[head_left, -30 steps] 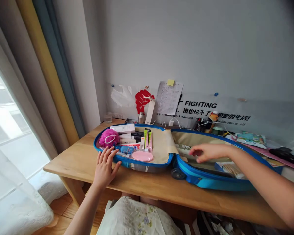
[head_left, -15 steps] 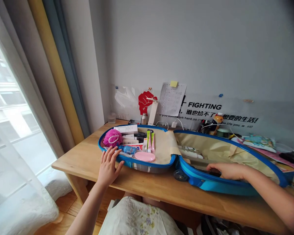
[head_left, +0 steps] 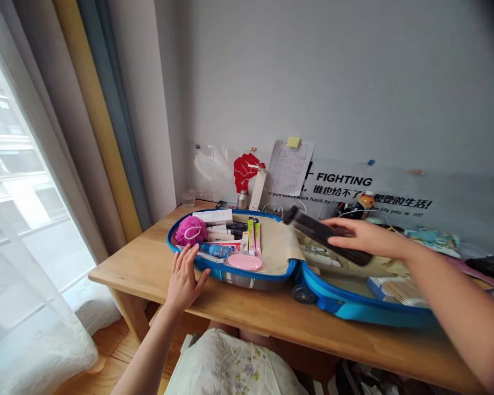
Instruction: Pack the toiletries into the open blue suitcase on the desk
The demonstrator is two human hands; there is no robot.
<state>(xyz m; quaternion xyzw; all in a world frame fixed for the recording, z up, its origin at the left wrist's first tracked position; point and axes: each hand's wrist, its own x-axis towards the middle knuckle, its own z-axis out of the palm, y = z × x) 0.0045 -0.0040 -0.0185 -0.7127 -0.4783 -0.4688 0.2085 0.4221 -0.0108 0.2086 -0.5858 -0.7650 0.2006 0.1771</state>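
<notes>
Already the left half of the open blue suitcase [head_left: 234, 274] on the desk [head_left: 271, 318] is packed with toiletries: a pink bath pouf [head_left: 190, 230], tubes, a pink soap case [head_left: 245, 262]. The right half looks only partly filled. The right hand [head_left: 364, 237] reaches across it, fingers closed around a long dark flat object [head_left: 313, 229] held above the lining. The left hand [head_left: 185, 278] lies flat and spread against the suitcase rim, gripping nothing.

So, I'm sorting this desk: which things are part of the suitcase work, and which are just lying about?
In hand: blue suitcase, black case in right hand, left hand on its rim, pink loofah.
Lying about: wall papers, bottle.
</notes>
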